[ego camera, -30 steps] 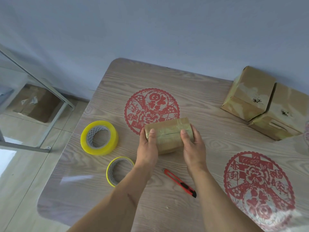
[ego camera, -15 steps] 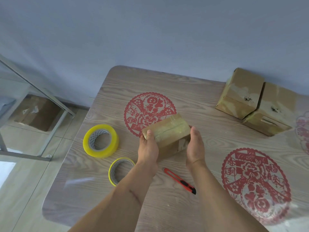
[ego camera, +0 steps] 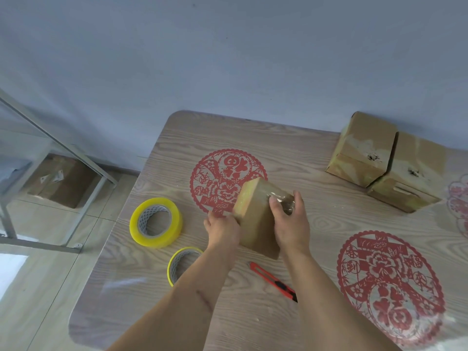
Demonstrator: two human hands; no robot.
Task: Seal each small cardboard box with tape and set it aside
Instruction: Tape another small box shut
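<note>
A small taped cardboard box (ego camera: 255,216) is tipped up on the wooden table (ego camera: 291,148), one end raised toward the far side. My left hand (ego camera: 222,230) holds its near left edge. My right hand (ego camera: 291,221) grips its right side, fingers curled over the glossy taped top. A thick yellow tape roll (ego camera: 155,222) lies to the left, and a thinner yellow roll (ego camera: 183,263) sits partly under my left forearm. A red utility knife (ego camera: 273,281) lies on the table between my forearms.
Two more taped cardboard boxes (ego camera: 364,153) (ego camera: 410,178) stand together at the table's far right. Red paper-cut decorations (ego camera: 222,178) (ego camera: 390,277) lie flat on the tabletop. A metal frame (ego camera: 63,148) and a brown box (ego camera: 60,181) are on the floor to the left.
Both hands have turned the box from lying flat across the table to standing tilted on one end. My right hand shifted from the end onto the taped side.
</note>
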